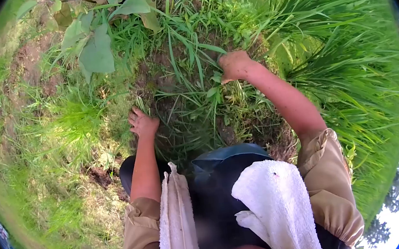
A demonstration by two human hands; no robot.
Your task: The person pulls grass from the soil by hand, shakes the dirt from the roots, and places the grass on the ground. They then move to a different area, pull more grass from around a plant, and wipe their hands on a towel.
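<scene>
Observed from alongside: the person was bent over a bank of vegetation, both bare arms extended forward; the right hand [234,66] was closed into a fist, knuckles uppermost, with blades of the grass clump [196,95] gathered in its grip; the clump lay directly beneath and just left of that hand, its blades spreading downward toward the person's body.

The left hand [143,123] was set lower, at the foot of the same clump on its left side, fingers partly curled against the dark soil [160,82]; whether any stems lay within its grip could not be determined. The clump therefore stood between the two hands, touching both.

A broad-leaved plant [95,48] grew above and to the left, well apart from the left hand; tall grass [349,58] filled the right side, near the right forearm. A white towel [277,199] hung over the person's shoulders, both ends trailing forward; tan sleeves [328,178] were pushed up past the elbows.
</scene>
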